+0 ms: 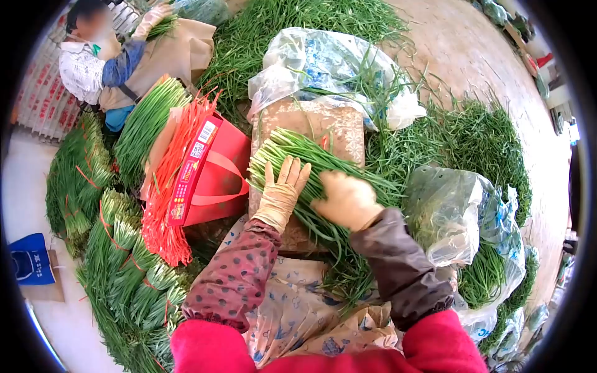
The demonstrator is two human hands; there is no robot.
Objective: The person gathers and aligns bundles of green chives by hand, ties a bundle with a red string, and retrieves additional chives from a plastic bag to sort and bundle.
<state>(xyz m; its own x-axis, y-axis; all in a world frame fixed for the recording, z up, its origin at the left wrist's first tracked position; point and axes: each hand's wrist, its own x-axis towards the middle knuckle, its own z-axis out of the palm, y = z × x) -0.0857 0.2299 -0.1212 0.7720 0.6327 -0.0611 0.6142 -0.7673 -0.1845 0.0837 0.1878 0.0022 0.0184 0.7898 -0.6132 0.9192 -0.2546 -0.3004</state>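
A thick bunch of garlic chives (295,152) lies across a worn low board (345,121) in front of me, pale stem ends to the left and green leaves to the right. My left hand (283,193), in a pale glove, rests on the stems with its fingers stretched out. Over the leaves is my right hand (348,200), also gloved and smeared by motion; its finger position is unclear. Just left of the board stands a red bag (217,177) with a mass of red ties (166,211) along its side.
Tied chive bundles (127,267) are stacked at the left. Clear plastic bags (444,208) lie at the right, with another plastic bag (317,59) behind the board. Loose chives (305,18) cover the floor beyond. A co-worker (99,62) sits at the upper left, holding greens.
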